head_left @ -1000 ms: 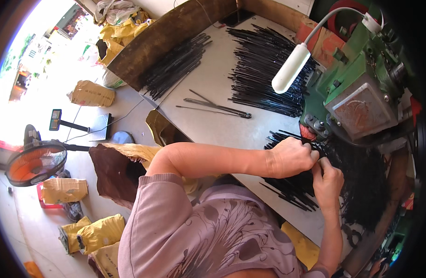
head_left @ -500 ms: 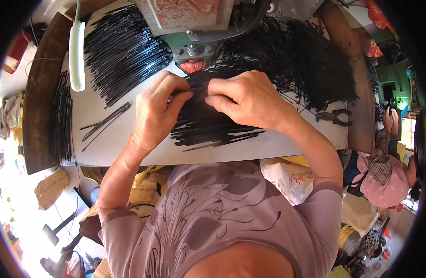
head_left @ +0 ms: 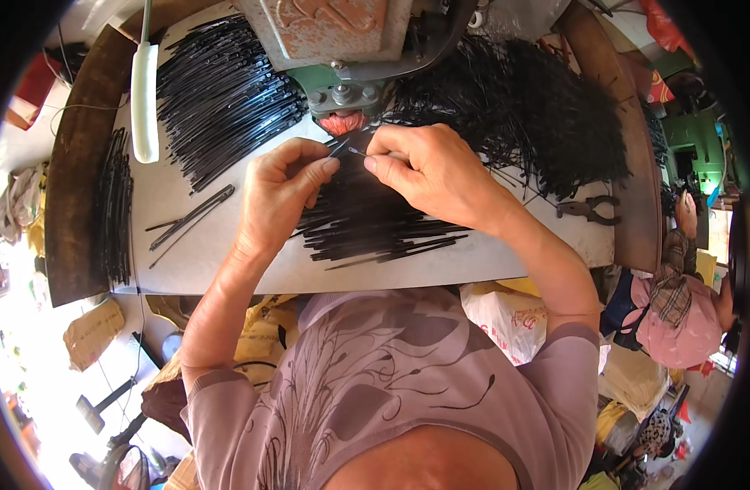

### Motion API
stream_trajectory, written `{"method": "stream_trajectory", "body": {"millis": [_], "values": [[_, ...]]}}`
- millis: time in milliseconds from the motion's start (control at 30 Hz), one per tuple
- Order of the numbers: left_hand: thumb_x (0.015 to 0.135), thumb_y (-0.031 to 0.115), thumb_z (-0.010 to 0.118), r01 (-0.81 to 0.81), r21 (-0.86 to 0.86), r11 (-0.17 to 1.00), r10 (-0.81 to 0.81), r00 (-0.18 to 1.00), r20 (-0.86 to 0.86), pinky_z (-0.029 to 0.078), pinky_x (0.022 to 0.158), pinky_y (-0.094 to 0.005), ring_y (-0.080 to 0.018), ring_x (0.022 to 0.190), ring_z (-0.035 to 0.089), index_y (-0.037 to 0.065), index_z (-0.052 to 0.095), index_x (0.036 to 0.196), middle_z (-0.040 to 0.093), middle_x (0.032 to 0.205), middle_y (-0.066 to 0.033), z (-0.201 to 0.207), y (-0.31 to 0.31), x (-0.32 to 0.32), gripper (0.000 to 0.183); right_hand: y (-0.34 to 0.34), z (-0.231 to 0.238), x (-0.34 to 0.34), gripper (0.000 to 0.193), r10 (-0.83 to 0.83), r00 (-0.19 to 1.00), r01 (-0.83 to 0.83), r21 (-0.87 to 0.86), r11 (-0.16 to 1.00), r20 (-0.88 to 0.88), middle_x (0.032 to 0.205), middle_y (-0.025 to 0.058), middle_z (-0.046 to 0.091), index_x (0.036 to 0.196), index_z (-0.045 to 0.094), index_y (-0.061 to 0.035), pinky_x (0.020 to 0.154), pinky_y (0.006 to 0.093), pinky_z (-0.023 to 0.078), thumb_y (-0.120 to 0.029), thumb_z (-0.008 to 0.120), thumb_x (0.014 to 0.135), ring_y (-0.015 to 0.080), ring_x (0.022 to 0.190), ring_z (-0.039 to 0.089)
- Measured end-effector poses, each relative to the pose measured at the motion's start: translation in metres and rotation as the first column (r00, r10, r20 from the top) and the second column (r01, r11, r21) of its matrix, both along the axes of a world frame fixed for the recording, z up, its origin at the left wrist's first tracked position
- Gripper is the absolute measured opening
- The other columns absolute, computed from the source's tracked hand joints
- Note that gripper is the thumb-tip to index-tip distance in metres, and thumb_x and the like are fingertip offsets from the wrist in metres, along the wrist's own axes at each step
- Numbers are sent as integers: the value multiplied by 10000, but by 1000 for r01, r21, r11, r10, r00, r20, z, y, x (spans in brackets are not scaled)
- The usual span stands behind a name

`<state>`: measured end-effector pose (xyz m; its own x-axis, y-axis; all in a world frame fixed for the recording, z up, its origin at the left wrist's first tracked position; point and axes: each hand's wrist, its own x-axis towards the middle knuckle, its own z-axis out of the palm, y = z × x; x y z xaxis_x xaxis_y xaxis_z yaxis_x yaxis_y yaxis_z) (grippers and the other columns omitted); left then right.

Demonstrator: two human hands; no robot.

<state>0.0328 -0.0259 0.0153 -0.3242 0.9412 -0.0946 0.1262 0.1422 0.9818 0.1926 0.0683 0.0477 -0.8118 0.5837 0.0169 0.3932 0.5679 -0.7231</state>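
My left hand (head_left: pixel 281 184) is closed in a pinch on a thin dark strip, whose pointed tip (head_left: pixel 340 148) shows past the fingers. Facing it, my right hand (head_left: pixel 440 175) pinches a slender piece with a pale metallic end (head_left: pixel 355 150). The two tips are close together; whether they touch I cannot tell. Both hands hover over a pile of thin black strips (head_left: pixel 375 233) lying crosswise on the white tabletop (head_left: pixel 269 273). Just beyond the fingertips is a reddish-orange part (head_left: pixel 342 123) below the green and grey machine head (head_left: pixel 340 94).
A neat stack of black strips (head_left: pixel 228 106) lies at the left; a tangled heap (head_left: pixel 514 106) spreads at the right. Pliers (head_left: pixel 589 210) lie near the right edge. A white tube-shaped lamp (head_left: pixel 145 102) hangs at the left. Another person (head_left: pixel 677 310) sits at the far right.
My hands have turned slightly, and a pointed tip and a pale metallic end now show between the fingertips. The view has shifted a little.
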Motion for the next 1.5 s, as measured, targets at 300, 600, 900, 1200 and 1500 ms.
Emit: {"method": "stream_trajectory", "body": {"millis": [300,600,900,1200,1500], "values": [[743,72,626,-48,40,998,50,998,-47,352,426,-185,-38,485,426,-2,576,797,532,600,9,-4,-2,2,105,-2,-4,-7,165,-2,999,1,-32,999,-50,549,97,507,739,532,7,481,292,376,-147,534,798,168,469,452],[704,29,614,-13,413,910,309,687,-658,408,477,-291,-284,548,519,23,515,723,509,647,-101,-10,0,18,101,-13,-9,-14,152,-70,996,73,40,997,-62,578,160,533,731,517,12,508,357,407,-128,518,790,304,543,545],[763,88,617,11,94,995,-32,975,221,302,429,-145,-30,503,415,25,605,752,521,596,10,1,4,-7,65,-11,-46,-11,120,175,903,62,523,850,-392,534,85,502,807,504,-34,414,304,414,-39,594,728,232,473,536],[819,137,553,68,135,989,-107,944,311,274,394,-159,-36,445,389,10,586,746,540,619,-22,0,11,1,151,-2,-53,-12,110,153,877,144,551,822,-456,534,48,506,822,520,-60,422,301,409,-104,577,739,202,464,520],[770,127,613,52,48,997,-55,997,56,346,451,-183,-48,541,453,-5,616,816,500,667,3,-5,12,4,140,2,-38,-6,119,-103,917,121,24,992,-384,516,32,476,863,535,-11,424,221,358,-123,532,824,69,450,430]]}}
